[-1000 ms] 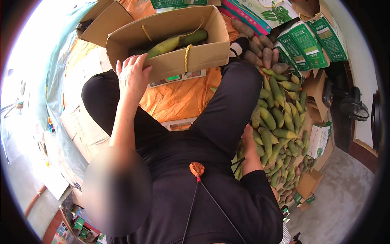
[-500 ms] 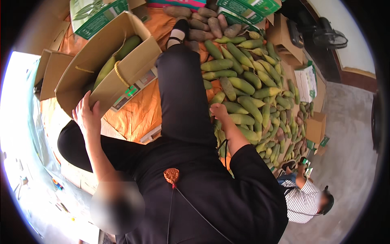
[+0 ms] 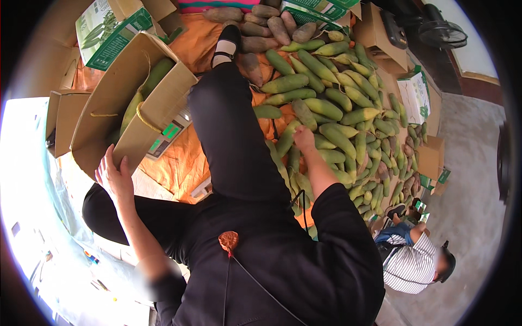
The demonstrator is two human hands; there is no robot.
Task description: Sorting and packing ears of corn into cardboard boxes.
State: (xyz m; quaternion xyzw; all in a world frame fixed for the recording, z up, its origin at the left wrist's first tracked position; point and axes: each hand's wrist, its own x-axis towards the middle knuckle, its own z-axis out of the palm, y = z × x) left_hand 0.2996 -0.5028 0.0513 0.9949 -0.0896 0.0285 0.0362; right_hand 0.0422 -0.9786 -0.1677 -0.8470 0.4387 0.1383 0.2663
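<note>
My left hand (image 3: 115, 178) has its fingers spread and rests at the near edge of a tall open cardboard box (image 3: 155, 106). Inside the box lie green radishes (image 3: 159, 76), partly hidden by its walls. A yellow cord handle (image 3: 145, 118) hangs on the box's side. Under the box sits a scale (image 3: 169, 130) with a lit green display. My right hand (image 3: 305, 139) is closed among the heaped green radishes (image 3: 336, 138), beside the end of one green radish (image 3: 286, 139). What its fingers hold, if anything, is hidden.
Brownish-purple root vegetables (image 3: 258, 44) lie beyond my foot on an orange sheet (image 3: 168, 174). Green-and-white cartons (image 3: 114, 32) stand at the back. At the right are a fan (image 3: 443, 37), cardboard boxes (image 3: 432, 155) and a person in a striped shirt (image 3: 410, 269).
My right hand has shifted slightly right and farther away over the heap, uncovering more of a radish beside it. My left hand stays at the box edge. The view has shifted a little.
</note>
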